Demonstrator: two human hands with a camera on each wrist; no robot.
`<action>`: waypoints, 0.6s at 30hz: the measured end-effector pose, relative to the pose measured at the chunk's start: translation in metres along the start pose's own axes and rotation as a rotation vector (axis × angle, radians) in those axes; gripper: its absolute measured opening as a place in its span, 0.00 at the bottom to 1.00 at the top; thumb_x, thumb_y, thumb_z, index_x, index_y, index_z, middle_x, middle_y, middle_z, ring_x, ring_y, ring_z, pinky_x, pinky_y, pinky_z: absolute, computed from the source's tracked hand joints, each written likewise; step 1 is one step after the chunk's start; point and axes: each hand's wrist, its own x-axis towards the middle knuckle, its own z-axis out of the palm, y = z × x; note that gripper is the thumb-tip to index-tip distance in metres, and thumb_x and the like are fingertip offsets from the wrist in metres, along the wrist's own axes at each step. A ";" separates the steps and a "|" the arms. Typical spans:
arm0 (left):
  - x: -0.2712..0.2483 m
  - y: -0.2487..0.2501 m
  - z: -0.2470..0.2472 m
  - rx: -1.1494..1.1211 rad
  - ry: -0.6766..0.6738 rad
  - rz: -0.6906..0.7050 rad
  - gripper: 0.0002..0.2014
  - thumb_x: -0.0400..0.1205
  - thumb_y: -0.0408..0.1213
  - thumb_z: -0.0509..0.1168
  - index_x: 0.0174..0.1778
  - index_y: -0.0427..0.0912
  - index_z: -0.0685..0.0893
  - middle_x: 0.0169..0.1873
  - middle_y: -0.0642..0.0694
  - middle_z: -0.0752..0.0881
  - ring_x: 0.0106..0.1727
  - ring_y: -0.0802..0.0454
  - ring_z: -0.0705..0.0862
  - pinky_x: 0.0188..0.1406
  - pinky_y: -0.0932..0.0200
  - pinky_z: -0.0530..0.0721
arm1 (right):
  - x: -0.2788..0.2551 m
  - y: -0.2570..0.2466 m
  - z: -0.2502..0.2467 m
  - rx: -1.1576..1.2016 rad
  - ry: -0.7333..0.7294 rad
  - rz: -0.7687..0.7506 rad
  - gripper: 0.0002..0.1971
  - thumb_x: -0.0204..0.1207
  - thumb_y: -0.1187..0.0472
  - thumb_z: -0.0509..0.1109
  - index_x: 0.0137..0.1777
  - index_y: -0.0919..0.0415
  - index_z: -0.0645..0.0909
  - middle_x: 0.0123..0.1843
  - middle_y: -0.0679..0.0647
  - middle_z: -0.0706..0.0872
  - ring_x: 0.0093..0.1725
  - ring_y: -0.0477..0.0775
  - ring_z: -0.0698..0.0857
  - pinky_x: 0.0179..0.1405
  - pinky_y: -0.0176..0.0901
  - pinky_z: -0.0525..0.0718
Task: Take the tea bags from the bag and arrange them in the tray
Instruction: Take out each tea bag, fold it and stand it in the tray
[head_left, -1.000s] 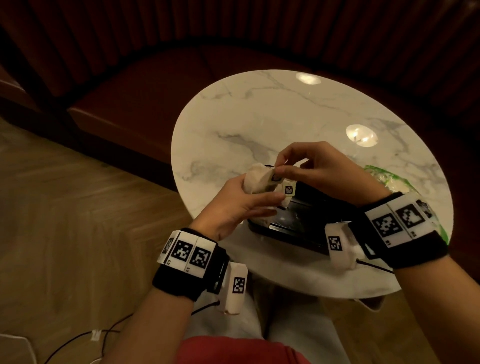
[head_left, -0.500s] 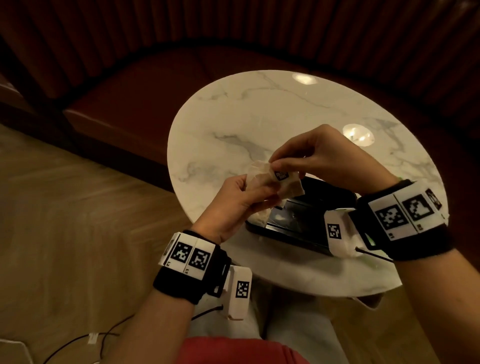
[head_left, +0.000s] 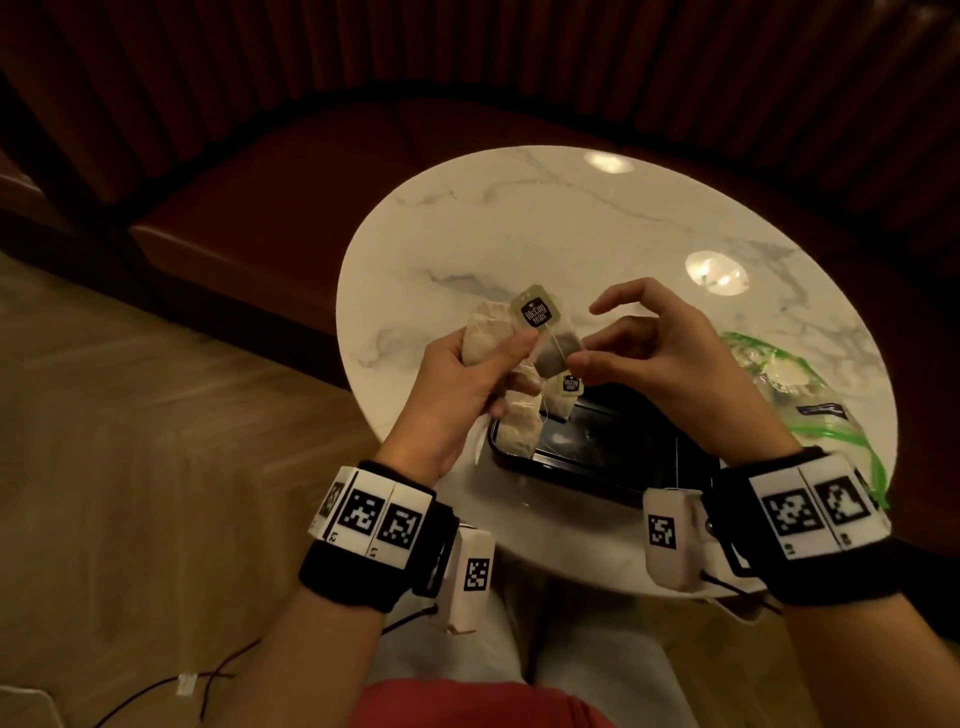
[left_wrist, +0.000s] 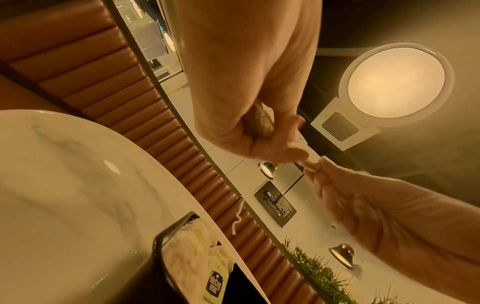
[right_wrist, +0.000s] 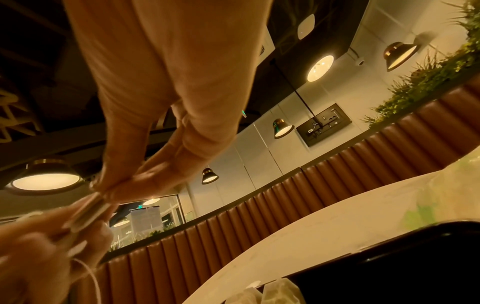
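Observation:
Above the near-left end of the black tray, my left hand grips a bunch of pale tea bags. My right hand pinches the edge of one darker tea bag that sits against the bunch. Its tag stands up, and a second tag dangles on a string. One tea bag lies at the tray's left end. In the left wrist view the left hand is curled round the bags, and the right hand's fingers meet it at the bag edge. The right wrist view shows the pinch.
A clear plastic bag with a green zip lies on the round marble table, right of the tray. A brown padded bench curves behind the table. Wooden floor lies to the left. My lap is under the near edge.
Both hands have lifted a little. The right hand has drawn one tea bag rightward out of the bunch, and its tag now stands up above the left thumb.

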 end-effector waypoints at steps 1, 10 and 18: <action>0.000 0.000 0.000 0.016 0.015 0.016 0.03 0.81 0.34 0.69 0.46 0.37 0.84 0.33 0.43 0.85 0.25 0.56 0.82 0.16 0.70 0.71 | 0.000 0.000 0.000 -0.005 0.012 -0.015 0.24 0.67 0.65 0.78 0.61 0.66 0.74 0.43 0.61 0.91 0.41 0.58 0.91 0.45 0.40 0.89; -0.002 0.003 0.004 0.033 0.031 0.052 0.05 0.80 0.33 0.70 0.49 0.35 0.85 0.31 0.43 0.81 0.21 0.58 0.73 0.18 0.71 0.73 | -0.002 0.004 -0.004 -0.137 0.015 -0.060 0.20 0.68 0.63 0.80 0.59 0.56 0.79 0.43 0.53 0.92 0.44 0.49 0.91 0.44 0.33 0.85; -0.002 0.002 0.004 0.276 -0.036 0.141 0.05 0.79 0.31 0.72 0.39 0.45 0.87 0.23 0.53 0.84 0.18 0.57 0.76 0.19 0.66 0.76 | 0.002 -0.004 -0.003 -0.315 -0.009 -0.108 0.15 0.72 0.49 0.75 0.58 0.48 0.86 0.54 0.44 0.88 0.46 0.44 0.86 0.47 0.41 0.87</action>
